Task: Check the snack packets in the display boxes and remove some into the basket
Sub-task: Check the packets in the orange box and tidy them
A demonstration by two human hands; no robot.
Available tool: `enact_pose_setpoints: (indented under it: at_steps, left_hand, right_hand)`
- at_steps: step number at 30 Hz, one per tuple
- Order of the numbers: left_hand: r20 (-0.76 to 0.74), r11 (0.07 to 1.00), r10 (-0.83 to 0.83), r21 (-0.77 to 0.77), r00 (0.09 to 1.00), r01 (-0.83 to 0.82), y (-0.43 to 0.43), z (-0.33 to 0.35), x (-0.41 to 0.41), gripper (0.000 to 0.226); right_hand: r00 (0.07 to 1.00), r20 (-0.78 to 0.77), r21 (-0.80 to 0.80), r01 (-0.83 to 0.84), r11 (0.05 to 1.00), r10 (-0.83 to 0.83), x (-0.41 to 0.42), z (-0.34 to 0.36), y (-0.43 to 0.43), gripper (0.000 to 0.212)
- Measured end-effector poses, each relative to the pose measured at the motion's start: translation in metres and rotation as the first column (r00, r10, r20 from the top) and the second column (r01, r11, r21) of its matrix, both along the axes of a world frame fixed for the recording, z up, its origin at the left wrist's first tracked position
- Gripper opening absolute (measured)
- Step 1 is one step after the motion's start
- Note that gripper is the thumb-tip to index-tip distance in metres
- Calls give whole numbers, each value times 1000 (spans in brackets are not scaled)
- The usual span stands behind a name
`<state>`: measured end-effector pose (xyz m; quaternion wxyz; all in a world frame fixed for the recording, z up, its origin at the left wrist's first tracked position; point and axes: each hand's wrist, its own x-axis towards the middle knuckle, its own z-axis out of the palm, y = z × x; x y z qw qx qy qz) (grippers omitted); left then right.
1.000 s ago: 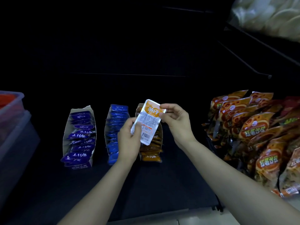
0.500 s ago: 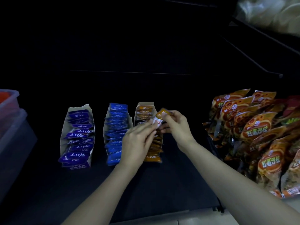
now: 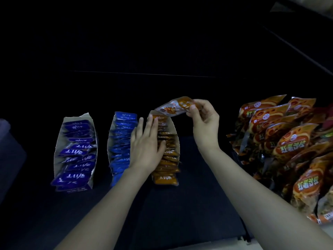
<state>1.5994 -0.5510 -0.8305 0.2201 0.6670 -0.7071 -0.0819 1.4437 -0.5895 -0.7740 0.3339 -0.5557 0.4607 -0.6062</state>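
Orange snack packet (image 3: 177, 105): pinched at its right end by the right hand (image 3: 205, 123), held above the far end of the orange display box (image 3: 177, 141). Left hand (image 3: 146, 145): fingers straight, resting on the packets (image 3: 167, 160) in that box.

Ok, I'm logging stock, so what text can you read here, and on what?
"红薯", remaining characters blurred: large orange bags.
"HON", cut off: rear bag.
Upside-down white script, unreadable: purple packets, blue packets, orange packets.
Blurred: packet in right hand.
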Motion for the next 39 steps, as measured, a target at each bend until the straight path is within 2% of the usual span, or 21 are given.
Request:
enact_pose_setpoints:
  at_steps: [3, 7, 14, 18, 24, 30, 35, 39]
  left_hand:
    - [4, 1000, 2, -9, 1000, -2, -1, -8, 1, 72]
    - [54, 998, -20, -63, 998, 23, 2, -15, 4, 69]
    - [62, 993, -22, -112, 998, 29, 3, -19, 5, 68]
    - [44, 984, -37, -170, 998, 44, 2, -17, 5, 76]
    - [136, 996, -20, -79, 991, 31, -3, -23, 3, 67]
    - [170, 996, -9, -84, 985, 23, -1, -24, 3, 64]
    - [170, 996, -11, -83, 985, 26, 1, -25, 3, 61]
    - [168, 996, -13, -86, 986, 28, 2, -25, 3, 59]
  right_hand:
    - [998, -45, -29, -34, 999, 33, 7, -6, -6, 14]
    - [980, -193, -5, -48, 999, 46, 15, -22, -17, 14]
    - [870, -485, 48, -72, 996, 86, 28, -56, -27, 21]
    - [806, -588, 46, -58, 997, 74, 34, -70, -28, 27]
    - [774, -632, 35, -13, 999, 33, 33, -72, -29, 27]
    - [848, -529, 24, -14, 1000, 25, 30, -69, -28, 35]
    - [776, -630, 40, 32, 999, 0, 36, -66, -34, 31]
    - [796, -605, 82, 60, 995, 2, 36, -66, -38, 21]
